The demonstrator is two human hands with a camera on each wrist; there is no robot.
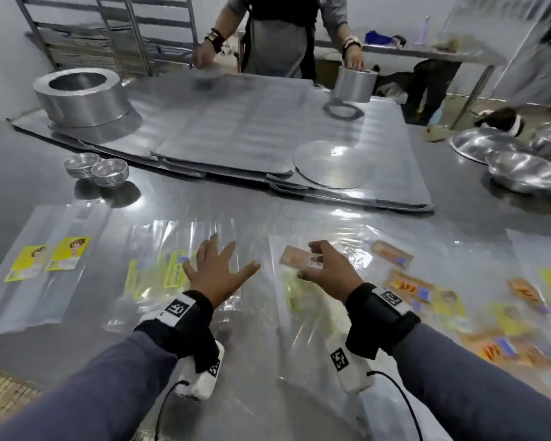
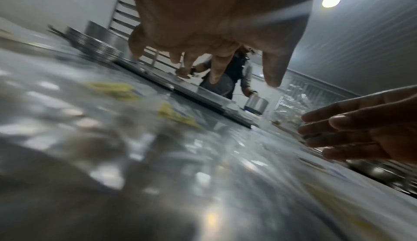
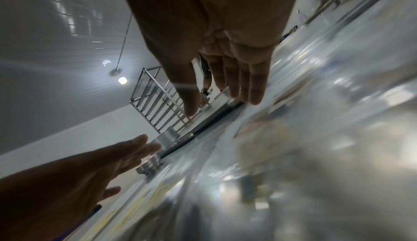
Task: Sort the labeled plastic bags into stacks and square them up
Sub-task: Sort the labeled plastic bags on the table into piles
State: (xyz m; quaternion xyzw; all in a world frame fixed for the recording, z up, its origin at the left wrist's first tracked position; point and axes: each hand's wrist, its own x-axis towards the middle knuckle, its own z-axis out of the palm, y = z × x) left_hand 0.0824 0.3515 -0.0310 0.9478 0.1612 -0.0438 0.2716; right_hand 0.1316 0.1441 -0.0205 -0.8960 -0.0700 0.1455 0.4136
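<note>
Clear plastic bags with printed labels lie across the steel table (image 1: 29, 186). A squared stack with yellow labels (image 1: 61, 253) sits at the far left. A looser stack with yellow-green labels (image 1: 172, 268) lies in the middle. My left hand (image 1: 223, 265) hovers over its right side, fingers spread and holding nothing. My right hand (image 1: 315, 265) holds a clear bag by its orange label (image 1: 295, 257), just above another bag with a yellow label (image 1: 295, 300). An unsorted pile of orange and yellow labelled bags (image 1: 458, 297) spreads to the right. Both wrist views are blurred.
Two stacks of small foil cups (image 1: 96, 168) stand behind the left stack. Large metal sheets (image 1: 236, 132) with a wide metal ring (image 1: 80, 97) cover the far half of the table. Steel bowls (image 1: 522, 170) sit at the right. Another person (image 1: 277, 36) works at the far side.
</note>
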